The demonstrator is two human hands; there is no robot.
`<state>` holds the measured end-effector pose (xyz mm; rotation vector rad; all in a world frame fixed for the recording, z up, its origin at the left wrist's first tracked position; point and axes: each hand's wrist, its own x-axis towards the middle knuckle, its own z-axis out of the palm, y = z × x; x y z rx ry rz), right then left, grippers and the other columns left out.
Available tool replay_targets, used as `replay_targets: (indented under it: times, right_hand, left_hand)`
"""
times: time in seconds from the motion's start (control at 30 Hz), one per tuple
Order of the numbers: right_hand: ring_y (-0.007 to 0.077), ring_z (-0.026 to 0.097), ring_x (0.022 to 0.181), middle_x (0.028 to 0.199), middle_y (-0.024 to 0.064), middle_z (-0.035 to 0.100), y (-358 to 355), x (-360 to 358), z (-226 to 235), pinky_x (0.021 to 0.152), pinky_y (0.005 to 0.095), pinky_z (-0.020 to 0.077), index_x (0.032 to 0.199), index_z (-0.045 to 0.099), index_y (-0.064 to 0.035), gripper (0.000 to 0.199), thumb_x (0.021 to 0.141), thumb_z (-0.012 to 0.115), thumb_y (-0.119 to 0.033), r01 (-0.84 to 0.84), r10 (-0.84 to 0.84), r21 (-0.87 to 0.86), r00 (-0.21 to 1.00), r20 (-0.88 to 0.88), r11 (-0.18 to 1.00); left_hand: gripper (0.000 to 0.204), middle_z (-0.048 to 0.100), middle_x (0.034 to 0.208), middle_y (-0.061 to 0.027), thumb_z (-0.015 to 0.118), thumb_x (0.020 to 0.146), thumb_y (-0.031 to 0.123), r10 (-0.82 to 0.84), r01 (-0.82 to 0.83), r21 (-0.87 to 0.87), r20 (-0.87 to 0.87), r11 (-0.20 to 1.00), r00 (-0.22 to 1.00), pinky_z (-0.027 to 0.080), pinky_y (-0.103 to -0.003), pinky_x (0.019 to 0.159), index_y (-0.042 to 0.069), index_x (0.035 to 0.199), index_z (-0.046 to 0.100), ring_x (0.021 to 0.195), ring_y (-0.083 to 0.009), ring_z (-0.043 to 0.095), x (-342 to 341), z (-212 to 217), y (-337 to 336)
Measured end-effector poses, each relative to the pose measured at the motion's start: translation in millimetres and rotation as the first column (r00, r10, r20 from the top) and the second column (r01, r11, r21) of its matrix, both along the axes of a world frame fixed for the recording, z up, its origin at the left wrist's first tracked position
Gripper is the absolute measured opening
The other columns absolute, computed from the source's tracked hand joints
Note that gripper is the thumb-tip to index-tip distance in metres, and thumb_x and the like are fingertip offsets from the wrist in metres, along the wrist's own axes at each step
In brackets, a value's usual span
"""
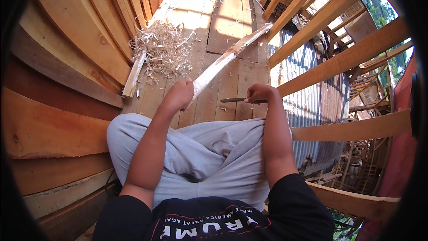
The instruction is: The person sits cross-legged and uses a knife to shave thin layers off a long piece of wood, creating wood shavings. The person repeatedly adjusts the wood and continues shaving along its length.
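Note:
My left hand [180,93] is closed round the near end of a long pale stick of wood [217,69]. The stick slants away to the far right, partly stripped, with brownish patches toward its far end. To the right, apart from the stick, my right hand [260,93] grips a knife [232,100]. Its dark, narrow blade points left, and the handle is mostly hidden in my fingers. Both forearms reach out over my crossed legs in grey trousers [214,145].
A heap of curly wood shavings [164,47] lies on the plank floor [243,78] at the far left, beside a short wood piece [134,75]. A board wall [76,27] rises on my left. Slatted railing [343,64] runs along my right, with corrugated metal sheets [312,111] beyond and below.

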<state>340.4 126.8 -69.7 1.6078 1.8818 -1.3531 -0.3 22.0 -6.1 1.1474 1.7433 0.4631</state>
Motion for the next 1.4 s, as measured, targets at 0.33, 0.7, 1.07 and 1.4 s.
replay_targets:
  times: [0.33, 0.7, 1.07, 1.4]
  right_hand:
    - [0.0172, 0.065, 0.073, 0.080, 0.0069, 0.071, 10, 6, -48, 0.067, 0.0318, 0.0514, 0.087, 0.072, -0.0047, 0.025, 0.067, 0.084, -0.013, -0.176, 0.131, 0.352, 0.980, 0.149, 0.919]
    - [0.0171, 0.067, 0.075, 0.080, 0.0070, 0.072, 21, 0, -42, 0.068, 0.0318, 0.0518, 0.084, 0.073, -0.0038, 0.019, 0.067, 0.082, -0.005, -0.036, -0.022, 0.542, 0.995, 0.100, 0.839]
    - [0.0187, 0.065, 0.072, 0.079, 0.0104, 0.071, 5, -58, -35, 0.067, 0.0318, 0.0512, 0.085, 0.073, -0.0038, 0.015, 0.071, 0.079, -0.006, -0.309, 0.344, 0.365, 0.938, -0.034, 0.878]
    - [0.0198, 0.066, 0.074, 0.082, 0.0099, 0.072, 13, -55, -43, 0.069, 0.0324, 0.0518, 0.093, 0.074, -0.0047, 0.020, 0.074, 0.076, -0.007, -0.237, 0.293, 0.350, 0.949, -0.115, 0.906]
  left_hand:
    - [0.061, 0.064, 0.075, -0.0292, 0.027, 0.101, 0.035, -0.031, 0.031, 0.005, 0.003, 0.999, 1.000, 0.054, -0.044, 0.065, -0.015, 0.095, 0.062, 0.064, -0.0361, 0.067, 3, 12, 0]
    - [0.060, 0.065, 0.078, -0.0294, 0.027, 0.102, 0.034, -0.026, 0.026, 0.012, -0.011, 1.000, 1.000, 0.054, -0.045, 0.068, -0.015, 0.099, 0.061, 0.068, -0.0382, 0.067, 0, 16, -2]
    - [0.061, 0.064, 0.080, -0.0312, 0.027, 0.101, 0.035, -0.026, 0.024, -0.036, -0.031, 0.999, 0.999, 0.053, -0.046, 0.071, -0.014, 0.096, 0.062, 0.071, -0.0399, 0.068, -5, 12, -1]
    - [0.060, 0.064, 0.081, -0.0320, 0.027, 0.101, 0.035, -0.033, 0.035, 0.040, -0.064, 0.999, 0.997, 0.053, -0.047, 0.072, -0.014, 0.097, 0.062, 0.074, -0.0407, 0.068, -7, -5, 0]
